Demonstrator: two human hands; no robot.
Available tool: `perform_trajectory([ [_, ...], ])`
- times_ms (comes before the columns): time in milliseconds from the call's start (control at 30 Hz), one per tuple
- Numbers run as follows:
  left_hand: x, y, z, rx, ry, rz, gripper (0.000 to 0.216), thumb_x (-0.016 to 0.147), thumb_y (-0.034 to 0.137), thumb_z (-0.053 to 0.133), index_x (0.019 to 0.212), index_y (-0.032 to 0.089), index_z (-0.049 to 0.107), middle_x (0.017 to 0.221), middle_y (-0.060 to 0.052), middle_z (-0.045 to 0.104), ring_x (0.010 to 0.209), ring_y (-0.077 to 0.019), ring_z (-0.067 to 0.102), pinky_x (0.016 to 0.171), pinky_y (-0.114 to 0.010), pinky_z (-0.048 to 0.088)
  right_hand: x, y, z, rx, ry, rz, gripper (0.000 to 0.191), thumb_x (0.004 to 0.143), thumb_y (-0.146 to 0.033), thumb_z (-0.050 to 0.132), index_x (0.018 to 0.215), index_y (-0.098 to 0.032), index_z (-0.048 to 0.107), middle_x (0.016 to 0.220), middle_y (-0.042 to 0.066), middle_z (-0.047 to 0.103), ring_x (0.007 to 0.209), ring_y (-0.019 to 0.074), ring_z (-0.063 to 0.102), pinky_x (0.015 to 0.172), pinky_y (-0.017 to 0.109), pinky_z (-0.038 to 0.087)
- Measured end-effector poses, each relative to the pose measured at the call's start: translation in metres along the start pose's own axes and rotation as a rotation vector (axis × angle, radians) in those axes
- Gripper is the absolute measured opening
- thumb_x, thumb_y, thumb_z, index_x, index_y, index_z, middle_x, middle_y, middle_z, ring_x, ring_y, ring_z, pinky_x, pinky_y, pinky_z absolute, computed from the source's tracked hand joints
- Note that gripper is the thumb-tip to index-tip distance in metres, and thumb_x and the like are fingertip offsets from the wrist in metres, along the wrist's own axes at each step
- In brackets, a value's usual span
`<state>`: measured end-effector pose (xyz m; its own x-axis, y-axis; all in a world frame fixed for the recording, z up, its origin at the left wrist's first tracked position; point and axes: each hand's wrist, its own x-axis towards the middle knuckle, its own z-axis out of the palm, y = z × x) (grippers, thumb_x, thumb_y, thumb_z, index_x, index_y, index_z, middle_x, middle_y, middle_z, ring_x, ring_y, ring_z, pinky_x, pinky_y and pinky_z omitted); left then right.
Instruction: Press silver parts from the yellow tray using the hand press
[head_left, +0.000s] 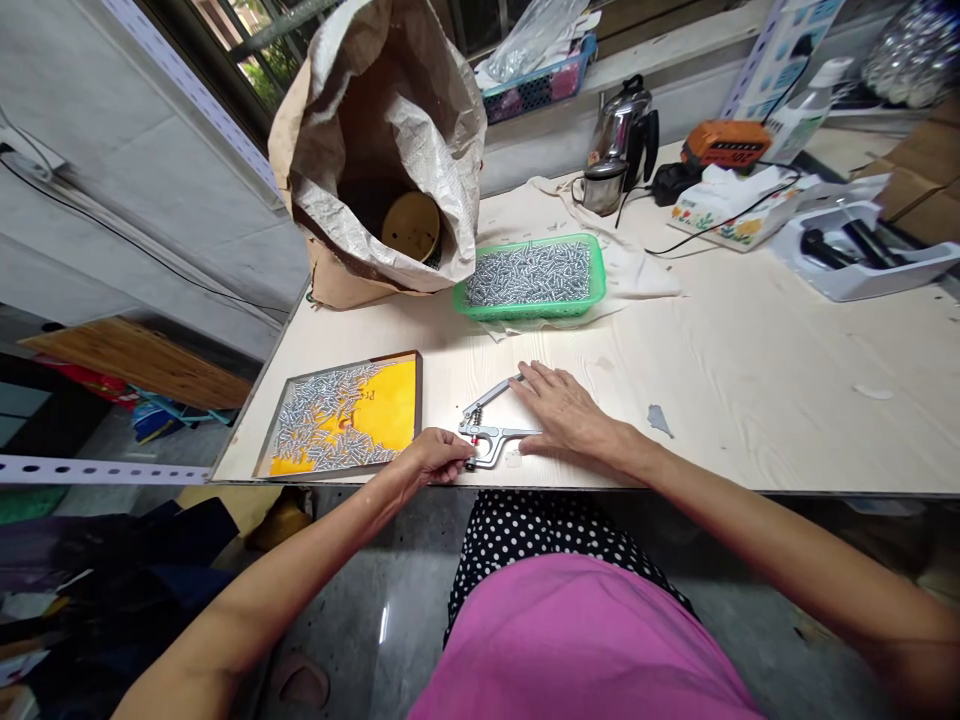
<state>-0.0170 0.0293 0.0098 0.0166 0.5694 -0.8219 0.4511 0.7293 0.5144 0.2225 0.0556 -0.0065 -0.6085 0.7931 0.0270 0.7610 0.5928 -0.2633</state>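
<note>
A grey metal hand tool [496, 437] with two spread handles, a coil spring and a small red part lies near the table's front edge. At its jaw end, my left hand [442, 455] is closed in a pinch beside the red part; what is between the fingertips is too small to make out. My right hand [566, 410] rests over the handle ends, fingers stretched out and thumb near the lower handle. Left of the tool, a shallow tray [418, 400] with a yellow bottom holds many small silver metal pins. Behind it, a green plastic basket [598, 270] is filled with similar pieces.
A large open woven sack [300, 170] with a round yellowish object inside stands at the back left. Toward the back right are a steel kettle [622, 120], a metal cup [602, 188], an orange battery [724, 145], a tissue pack [720, 215] and a white tray [847, 285].
</note>
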Motion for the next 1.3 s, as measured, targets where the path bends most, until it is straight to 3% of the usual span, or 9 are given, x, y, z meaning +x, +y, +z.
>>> perform_trajectory([
  [100,-0.002,-0.001,0.002,-0.007,0.016,0.002,0.033,0.065,0.037,0.080,0.060,0.014,0.057,0.040,0.006,0.051,0.031,-0.0046,0.040,0.036,-0.018,0.022,0.011,0.012,0.002,-0.007,-0.076,-0.035,0.099,0.066,-0.059,0.077,0.144,-0.013,0.037,0.149,0.024,0.038,0.139,0.0414,0.029,0.108,0.061,0.025],
  [267,-0.004,0.002,0.004,-0.004,0.037,-0.008,0.035,0.064,0.038,0.081,0.059,0.014,0.056,0.039,0.006,0.050,0.032,-0.0042,0.039,0.038,-0.018,0.024,0.022,0.014,0.002,-0.029,-0.069,-0.035,0.101,0.061,-0.063,0.077,0.139,-0.009,0.043,0.132,0.022,0.051,0.122,0.0391,0.044,0.104,0.061,0.028],
  [500,-0.009,0.002,0.006,0.158,0.068,0.008,0.040,0.072,0.048,0.074,0.058,0.016,0.053,0.041,0.005,0.049,0.036,-0.0066,0.041,0.042,-0.020,0.029,0.022,0.005,-0.013,-0.067,-0.121,-0.021,0.058,0.070,-0.057,0.075,0.107,-0.014,0.063,0.113,0.015,0.058,0.104,0.0318,0.049,0.083,0.040,0.040],
  [600,-0.017,-0.004,0.013,0.498,0.325,0.244,0.032,0.084,0.042,0.063,0.065,0.016,0.061,0.055,0.000,0.057,0.053,-0.0122,0.054,0.053,-0.023,0.038,0.018,0.002,-0.015,-0.042,-0.113,-0.012,0.046,0.074,-0.047,0.077,0.102,-0.013,0.064,0.109,0.014,0.059,0.103,0.0292,0.050,0.080,0.037,0.039],
  [700,-0.019,-0.005,0.024,0.815,0.529,0.608,0.021,0.088,0.037,0.061,0.094,0.017,0.066,0.091,-0.006,0.066,0.088,-0.0209,0.061,0.075,-0.030,0.047,0.016,0.000,-0.012,-0.026,-0.095,-0.018,0.039,0.077,-0.043,0.075,0.101,-0.014,0.065,0.108,0.013,0.060,0.102,0.0280,0.051,0.080,0.036,0.039],
  [800,-0.009,0.004,0.033,0.991,0.489,0.879,0.042,0.086,0.036,0.065,0.123,0.019,0.056,0.126,-0.012,0.058,0.117,-0.0276,0.051,0.096,-0.040,0.044,0.016,-0.001,-0.012,-0.022,-0.089,-0.018,0.041,0.077,-0.042,0.075,0.104,-0.014,0.064,0.109,0.013,0.060,0.103,0.0283,0.052,0.080,0.036,0.041],
  [900,0.007,0.017,0.036,1.083,0.395,0.980,0.062,0.084,0.034,0.067,0.137,0.016,0.042,0.141,-0.015,0.047,0.127,-0.0304,0.043,0.106,-0.045,0.038,0.015,0.000,-0.016,-0.015,-0.144,-0.021,0.052,0.073,-0.045,0.079,0.110,-0.011,0.063,0.113,0.015,0.059,0.104,0.0293,0.051,0.082,0.037,0.043],
  [1033,0.019,0.028,0.037,1.151,0.312,0.960,0.065,0.087,0.035,0.063,0.141,0.011,0.036,0.136,-0.017,0.051,0.121,-0.0304,0.047,0.104,-0.043,0.039,0.008,0.004,-0.025,0.003,-0.208,-0.010,0.066,0.068,-0.045,0.082,0.120,-0.010,0.059,0.117,0.016,0.058,0.104,0.0298,0.052,0.083,0.037,0.044],
  [1300,0.015,0.044,0.047,1.299,0.303,0.898,0.035,0.092,0.040,0.058,0.116,0.016,0.056,0.109,-0.010,0.060,0.103,-0.0267,0.051,0.084,-0.038,0.046,0.001,-0.003,-0.028,-0.036,-0.216,0.010,0.023,0.086,-0.027,0.068,0.101,-0.011,0.067,0.103,0.014,0.064,0.099,0.0249,0.056,0.081,0.032,0.043],
])
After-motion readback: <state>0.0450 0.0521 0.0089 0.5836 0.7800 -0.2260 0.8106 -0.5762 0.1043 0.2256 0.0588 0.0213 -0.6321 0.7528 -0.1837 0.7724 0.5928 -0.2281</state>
